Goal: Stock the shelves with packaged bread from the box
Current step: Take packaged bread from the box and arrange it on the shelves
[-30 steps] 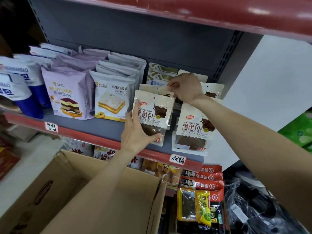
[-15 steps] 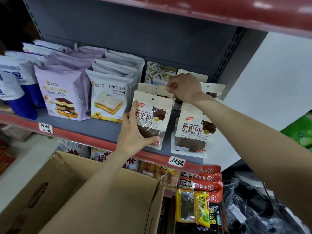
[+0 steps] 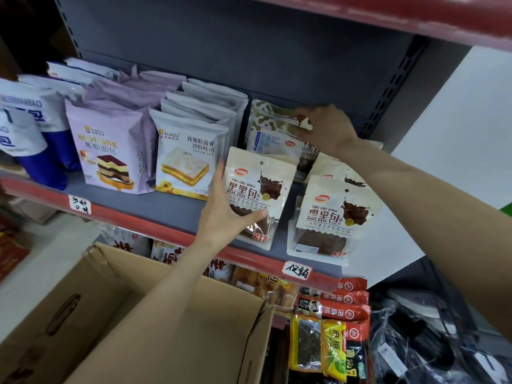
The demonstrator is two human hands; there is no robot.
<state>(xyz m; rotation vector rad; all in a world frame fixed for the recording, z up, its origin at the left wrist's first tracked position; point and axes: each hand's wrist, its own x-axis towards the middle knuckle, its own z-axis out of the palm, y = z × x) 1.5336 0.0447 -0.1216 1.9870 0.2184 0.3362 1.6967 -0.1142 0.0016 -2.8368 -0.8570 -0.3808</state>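
Note:
On the grey shelf [image 3: 177,209], my left hand [image 3: 224,214] grips the lower left of a cream chocolate bread pack [image 3: 260,189] that stands upright near the front edge. My right hand [image 3: 324,128] reaches further back and pinches the top of a pack with a white and gold pattern [image 3: 266,126]. A second chocolate bread pack [image 3: 327,217] stands to the right, with more of the same behind it. The open cardboard box [image 3: 133,322] sits below the shelf under my left forearm; its inside is hidden.
Left on the shelf stand rows of white sandwich-toast packs [image 3: 188,151], purple mousse bread packs [image 3: 110,145] and blue-white bags [image 3: 30,128]. The shelf's red front rail [image 3: 155,228] carries handwritten tags. Snack packs [image 3: 332,309] fill the lower shelf. A red shelf edge [image 3: 415,15] hangs overhead.
My right hand moved up and back, from the chocolate packs' tops to the patterned pack behind. My left hand keeps its hold on the front pack.

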